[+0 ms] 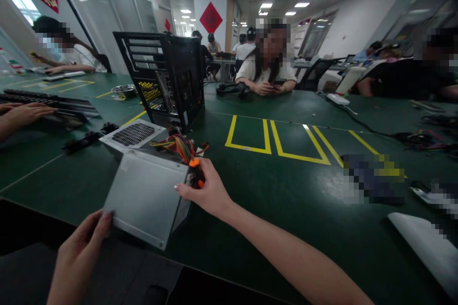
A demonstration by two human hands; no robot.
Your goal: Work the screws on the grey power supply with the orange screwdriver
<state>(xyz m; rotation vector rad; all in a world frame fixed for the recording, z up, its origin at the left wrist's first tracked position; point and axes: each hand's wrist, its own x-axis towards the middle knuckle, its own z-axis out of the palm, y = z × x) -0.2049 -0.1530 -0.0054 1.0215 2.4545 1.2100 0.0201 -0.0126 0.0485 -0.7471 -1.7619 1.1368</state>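
Note:
A silver computer power supply (145,195) is held tilted over the near edge of the green table. My left hand (80,250) pinches its lower left corner between thumb and fingers. On the opposite side, my right hand (205,188) grips the upper right edge, thumb on the flat metal face. An orange-and-black item (194,163) shows by the right fingers; its kind is partly hidden. Coloured cables (181,147) bunch just behind the unit. Another silver power supply with a black grille (134,133) lies behind it.
A black computer case (179,76) stands upright beyond the power supplies. A metal bowl (123,90) sits left of it. Yellow tape outlines (250,148) mark the table. Another person's hands (26,114) rest at the left; a person (266,66) sits opposite. Cables (422,140) lie right.

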